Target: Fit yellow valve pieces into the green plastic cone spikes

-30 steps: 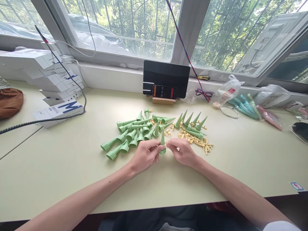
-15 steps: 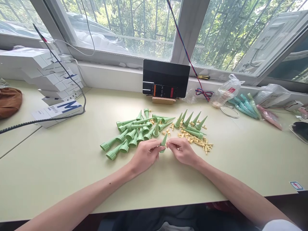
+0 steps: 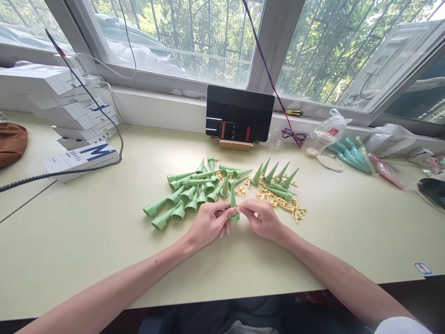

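My left hand point(image 3: 209, 223) grips a green cone point(image 3: 233, 197) between thumb and fingers, its tip pointing up. Against the cone's right side, my right hand point(image 3: 263, 218) pinches a small yellow piece point(image 3: 239, 207), mostly covered by the fingertips. Beyond my left hand lies a pile of green cones point(image 3: 189, 195), many with open round ends toward me. Several upright green cones point(image 3: 271, 173) stand to the right, beside a scatter of small yellow pieces point(image 3: 295, 211).
At the back, a phone point(image 3: 238, 132) showing a timer leans on a black tablet point(image 3: 239, 109). White boxes point(image 3: 79, 113) are stacked at the left, crossed by a black cable point(image 3: 120, 139). Plastic bags point(image 3: 328, 132) and blue-green packets point(image 3: 351, 155) lie back right.
The cone in my left hand has turned from tilted to nearly upright. My right fingertips stay close at its side. The whole view has shifted slightly.
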`<action>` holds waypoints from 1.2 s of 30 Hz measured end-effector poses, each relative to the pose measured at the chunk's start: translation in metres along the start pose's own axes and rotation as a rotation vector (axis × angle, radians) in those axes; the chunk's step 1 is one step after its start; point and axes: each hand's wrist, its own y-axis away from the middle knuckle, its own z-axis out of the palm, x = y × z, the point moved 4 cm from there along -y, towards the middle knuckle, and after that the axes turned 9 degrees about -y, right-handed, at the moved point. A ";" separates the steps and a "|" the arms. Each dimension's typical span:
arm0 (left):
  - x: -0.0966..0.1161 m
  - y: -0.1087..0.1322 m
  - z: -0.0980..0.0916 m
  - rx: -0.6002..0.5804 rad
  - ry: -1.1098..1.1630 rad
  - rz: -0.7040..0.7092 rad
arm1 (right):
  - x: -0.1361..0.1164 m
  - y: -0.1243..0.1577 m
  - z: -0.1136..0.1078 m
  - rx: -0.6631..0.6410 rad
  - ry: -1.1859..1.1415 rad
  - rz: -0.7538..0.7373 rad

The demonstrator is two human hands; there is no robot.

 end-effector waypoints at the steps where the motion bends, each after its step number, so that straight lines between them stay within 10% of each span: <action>1: 0.001 0.001 -0.001 0.024 -0.036 0.033 | 0.000 0.000 0.000 0.001 -0.006 0.005; 8: 0.010 0.004 -0.003 0.142 -0.269 0.250 | 0.001 -0.001 -0.001 0.012 -0.046 0.080; 36: -0.005 -0.006 0.001 -0.114 -0.004 -0.033 | -0.002 0.003 0.000 0.049 0.089 -0.067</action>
